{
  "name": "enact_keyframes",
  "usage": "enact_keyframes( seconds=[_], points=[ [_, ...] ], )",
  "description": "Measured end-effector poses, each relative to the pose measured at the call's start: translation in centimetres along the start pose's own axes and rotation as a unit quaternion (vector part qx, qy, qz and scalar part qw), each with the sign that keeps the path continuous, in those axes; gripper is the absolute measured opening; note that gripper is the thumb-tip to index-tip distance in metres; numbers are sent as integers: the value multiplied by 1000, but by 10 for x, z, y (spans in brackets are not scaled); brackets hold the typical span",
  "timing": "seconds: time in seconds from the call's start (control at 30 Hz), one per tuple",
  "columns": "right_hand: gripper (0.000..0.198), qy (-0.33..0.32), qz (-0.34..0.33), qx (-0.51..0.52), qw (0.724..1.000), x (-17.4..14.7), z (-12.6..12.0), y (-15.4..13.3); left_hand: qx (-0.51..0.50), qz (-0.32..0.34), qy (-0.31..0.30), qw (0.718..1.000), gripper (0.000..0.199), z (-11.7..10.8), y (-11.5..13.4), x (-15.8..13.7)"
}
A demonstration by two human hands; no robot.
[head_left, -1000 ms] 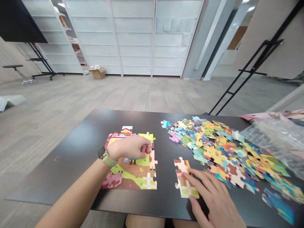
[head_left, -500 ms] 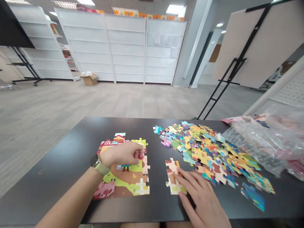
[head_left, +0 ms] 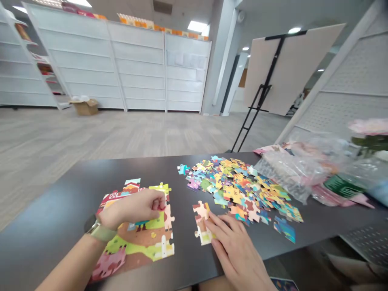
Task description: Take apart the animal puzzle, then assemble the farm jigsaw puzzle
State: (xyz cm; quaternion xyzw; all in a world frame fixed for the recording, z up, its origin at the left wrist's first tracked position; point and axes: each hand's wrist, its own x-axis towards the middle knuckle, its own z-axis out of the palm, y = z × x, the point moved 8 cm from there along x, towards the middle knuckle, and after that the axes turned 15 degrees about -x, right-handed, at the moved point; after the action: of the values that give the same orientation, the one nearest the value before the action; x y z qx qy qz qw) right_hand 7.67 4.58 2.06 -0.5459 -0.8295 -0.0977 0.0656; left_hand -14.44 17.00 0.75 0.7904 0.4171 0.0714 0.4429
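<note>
A partly joined farm puzzle (head_left: pixel 142 236) lies on the dark table, showing a red barn, a pink pig and a white fence. My left hand (head_left: pixel 141 206), a watch on its wrist, is above it with the fingers curled in; nothing shows in them. To the right of the puzzle, apart from it, lies a small joined strip of puzzle pieces (head_left: pixel 200 220) with brown-and-pink patches and a bit of fence. My right hand (head_left: pixel 232 242) rests at the strip's right side, fingers stretched out and touching it, covering part of that edge.
A heap of loose puzzle pieces (head_left: pixel 233 182) spreads over the table's right half, with a blue piece (head_left: pixel 285 229) near the front edge. Clear plastic packaging (head_left: pixel 291 169) lies behind it on the right. An easel (head_left: pixel 257 101) and white shelves (head_left: pixel 139 64) stand beyond the table.
The view has turned to the right, so everything appears further left and more of the table's right end shows. Both hands stay in about the same place over the puzzle and strip.
</note>
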Motion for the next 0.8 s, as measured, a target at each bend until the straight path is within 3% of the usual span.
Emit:
enact_keyframes(
  seconds=[0.2, 0.33, 0.47, 0.57, 0.63, 0.8],
  points=[
    [42, -19, 45, 79, 996, 0, -4, -1, 27, -15, 3, 1000, 16, 4, -8, 4],
    [40, 14, 69, 161, 984, -6, -8, 6, 28, -44, -14, 999, 16, 8, -11, 4],
    [34, 96, 118, 235, 960, -21, -11, 54, 27, -51, -20, 998, 15, 9, -14, 3],
    [28, 133, 207, 148, 958, -39, -6, 111, 20, -49, -16, 998, 16, 9, -15, 4],
    [27, 126, 244, 103, 956, -48, 2, 139, 20, -52, -17, 998, 15, 10, -15, 5],
    [32, 125, 266, 78, 952, -57, 10, 159, 16, -49, -17, 999, 16, 9, -13, 4]
  ],
)
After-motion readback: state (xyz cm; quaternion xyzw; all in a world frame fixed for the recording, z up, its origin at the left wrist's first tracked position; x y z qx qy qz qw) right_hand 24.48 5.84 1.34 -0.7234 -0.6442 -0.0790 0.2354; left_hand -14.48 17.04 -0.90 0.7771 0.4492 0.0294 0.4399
